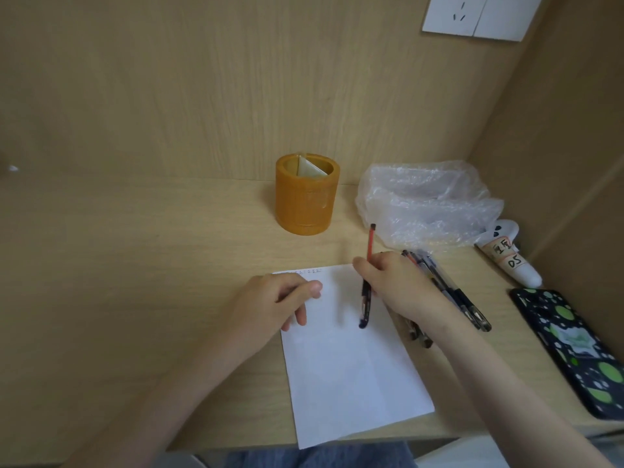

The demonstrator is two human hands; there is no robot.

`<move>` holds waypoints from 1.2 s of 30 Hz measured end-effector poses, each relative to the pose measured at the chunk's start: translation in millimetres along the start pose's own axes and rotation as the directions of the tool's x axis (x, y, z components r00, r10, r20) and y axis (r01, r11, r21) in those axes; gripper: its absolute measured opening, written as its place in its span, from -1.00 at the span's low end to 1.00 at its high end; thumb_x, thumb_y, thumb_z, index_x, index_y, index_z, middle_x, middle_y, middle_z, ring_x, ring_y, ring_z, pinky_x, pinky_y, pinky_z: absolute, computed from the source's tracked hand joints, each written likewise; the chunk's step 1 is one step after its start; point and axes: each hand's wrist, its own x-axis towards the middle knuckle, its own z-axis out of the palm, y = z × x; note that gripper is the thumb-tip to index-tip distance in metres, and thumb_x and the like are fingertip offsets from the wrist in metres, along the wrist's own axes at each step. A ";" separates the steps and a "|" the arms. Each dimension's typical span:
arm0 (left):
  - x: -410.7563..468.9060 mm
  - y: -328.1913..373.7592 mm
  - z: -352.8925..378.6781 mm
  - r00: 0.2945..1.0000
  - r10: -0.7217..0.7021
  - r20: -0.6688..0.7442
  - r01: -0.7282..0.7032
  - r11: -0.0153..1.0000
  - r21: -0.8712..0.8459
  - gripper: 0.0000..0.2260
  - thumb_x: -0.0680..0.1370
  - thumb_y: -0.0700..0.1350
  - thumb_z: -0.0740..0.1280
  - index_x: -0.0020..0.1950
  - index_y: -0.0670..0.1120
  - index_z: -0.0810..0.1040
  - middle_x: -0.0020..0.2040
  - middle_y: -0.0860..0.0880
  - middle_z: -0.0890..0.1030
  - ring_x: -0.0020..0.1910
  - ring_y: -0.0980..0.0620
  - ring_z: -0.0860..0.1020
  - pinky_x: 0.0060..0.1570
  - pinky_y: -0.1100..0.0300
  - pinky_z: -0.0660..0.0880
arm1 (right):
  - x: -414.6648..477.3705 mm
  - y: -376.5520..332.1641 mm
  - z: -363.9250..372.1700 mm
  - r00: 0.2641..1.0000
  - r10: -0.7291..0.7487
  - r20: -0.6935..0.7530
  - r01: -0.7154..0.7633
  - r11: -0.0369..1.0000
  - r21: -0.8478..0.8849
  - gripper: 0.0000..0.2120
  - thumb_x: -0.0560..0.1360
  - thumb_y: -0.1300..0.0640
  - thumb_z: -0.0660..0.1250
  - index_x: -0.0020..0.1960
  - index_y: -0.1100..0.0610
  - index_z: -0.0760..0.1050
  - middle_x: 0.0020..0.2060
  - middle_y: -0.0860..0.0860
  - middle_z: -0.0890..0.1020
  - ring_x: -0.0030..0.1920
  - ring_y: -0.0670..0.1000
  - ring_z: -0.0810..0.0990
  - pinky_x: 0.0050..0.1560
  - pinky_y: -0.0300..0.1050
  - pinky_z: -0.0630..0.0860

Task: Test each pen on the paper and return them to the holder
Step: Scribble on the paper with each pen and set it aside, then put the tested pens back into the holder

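A white sheet of paper (351, 373) lies on the wooden desk (135, 265). My left hand (280, 302) rests on the paper's upper left part with its fingers loosely bent. My right hand (398, 285) grips a red pen with a black grip (366, 292), tip down on the paper near its upper right. Several other pens (449, 292) lie in a bunch on the desk just right of that hand. The orange round pen holder (305, 197) stands behind the paper against the back wall, with only a pale divider showing inside.
A crumpled clear plastic bag (425, 204) sits right of the holder. A white tube with a handwritten label (510, 258) and a dark phone with green spots (574, 349) lie at the right, near the side wall. The desk's front edge runs just below the paper.
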 end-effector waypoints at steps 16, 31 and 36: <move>87.7 -15.6 -20.3 0.931 -0.047 -0.362 0.081 0.994 0.077 -0.09 0.24 0.01 0.57 0.44 -0.07 0.12 0.41 -0.04 0.19 0.38 0.00 0.24 0.36 0.07 0.26 | 3.5 26.8 9.7 0.933 -0.198 -0.300 -0.008 0.823 -0.568 -0.59 0.56 -0.25 0.13 -0.04 0.12 0.43 -0.06 0.06 0.63 0.00 0.12 0.60 -0.16 -0.09 0.40; 155.1 -4.6 -4.9 0.893 -0.130 -0.431 0.032 0.974 -0.226 0.09 0.16 -0.07 0.63 0.48 -0.08 -0.01 0.42 -0.05 0.24 0.38 -0.03 0.28 0.17 0.23 0.26 | -5.7 35.1 14.5 0.872 -0.186 -0.452 0.199 0.980 -0.019 -0.72 0.51 -0.03 0.32 -0.31 0.09 0.43 -0.50 -0.06 0.50 -0.40 -0.02 0.50 -0.39 -0.13 0.33; 122.9 13.2 -7.9 0.877 -0.077 -0.474 -0.040 0.972 -0.231 0.07 0.15 -0.02 0.62 0.46 -0.01 0.01 0.39 0.00 0.27 0.30 0.04 0.32 0.21 0.17 0.33 | -8.3 41.3 10.1 0.874 -0.137 -0.466 0.215 0.969 0.118 -0.71 0.49 -0.01 0.32 -0.36 0.03 0.38 -0.53 -0.12 0.46 -0.45 -0.10 0.40 -0.38 -0.16 0.31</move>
